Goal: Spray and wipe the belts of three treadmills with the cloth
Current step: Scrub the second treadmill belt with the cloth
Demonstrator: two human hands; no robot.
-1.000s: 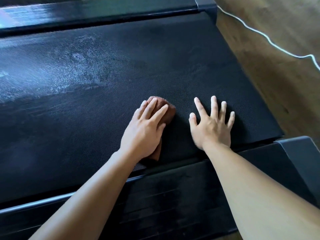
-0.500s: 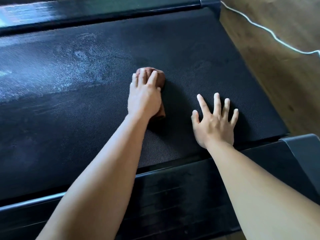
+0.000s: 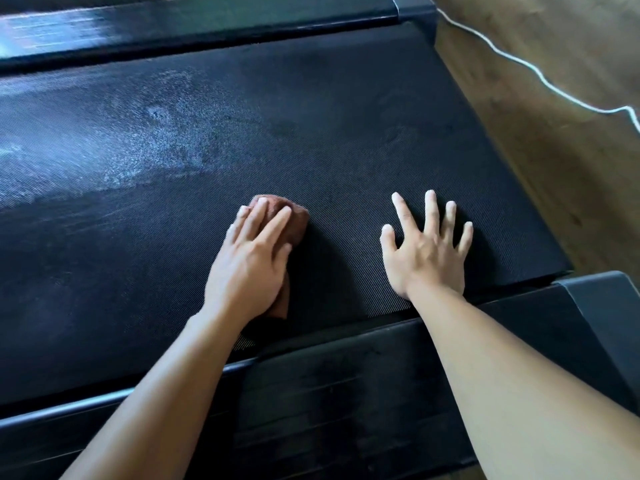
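Across nearly the whole view the black belt [image 3: 329,109] of a treadmill is seen, and its surface is finely ribbed. On the right side of the belt a brown wooden floor [image 3: 571,188] is shown. The belt is bordered by two dark side rails: the near rail [image 3: 346,393] is crossed by both forearms, and the far rail [image 3: 207,22] is lit by a pale reflection. Each rail is closed at its right end by a grey cap; the near cap [image 3: 602,299] is seen at the corner of the belt.

On the left half of the belt a pale, misty wet patch [image 3: 156,140] is spread, while the right half is seen dark and dull.

The right hand [image 3: 429,251] is laid flat on the belt near the near rail, with palm down and the fingers spread wide; nothing is held by it. The left hand [image 3: 249,268] is placed just beside it, apart from it, with the fingers held almost straight and close together. This hand is pressed down on the brown cloth [image 3: 298,223].

The cloth is bunched into a small lump and is lying on the belt, in its near part and about the middle of the picture. It is mostly covered by the left hand; only a rounded edge before the fingertips and a small fold under the wrist are left visible.

On the floor a thin white cable [image 3: 542,80] is laid in a wavy line, well apart from both hands.
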